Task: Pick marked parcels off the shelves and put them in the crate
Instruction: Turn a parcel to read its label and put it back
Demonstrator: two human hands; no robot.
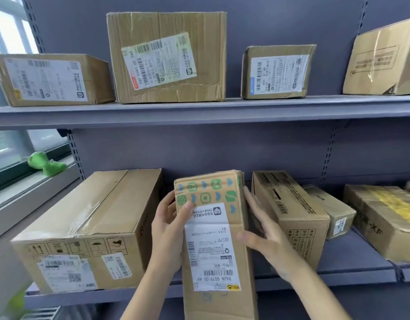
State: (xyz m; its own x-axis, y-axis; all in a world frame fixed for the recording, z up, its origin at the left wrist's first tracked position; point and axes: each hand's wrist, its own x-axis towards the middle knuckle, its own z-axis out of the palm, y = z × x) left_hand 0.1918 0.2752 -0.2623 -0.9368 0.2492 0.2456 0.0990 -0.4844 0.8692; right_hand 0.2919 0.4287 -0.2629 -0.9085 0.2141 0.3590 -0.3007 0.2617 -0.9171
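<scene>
Lower shelf [352, 257]: large carton [88, 227] left, printed carton [289, 218] right, narrow parcel [213, 227] between them. Gaps either side of the parcel are each filled by a hand: left hand [169, 229], right hand [266, 236]. Open air above these boxes up to the upper shelf [199, 112]. Bare shelf front right of the printed carton.

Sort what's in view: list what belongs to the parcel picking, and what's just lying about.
Job: narrow parcel with green and blue symbols, held by left hand and right hand; other shelf parcels, like the large box.

Lying about: green plush toy on the windowsill.
</scene>
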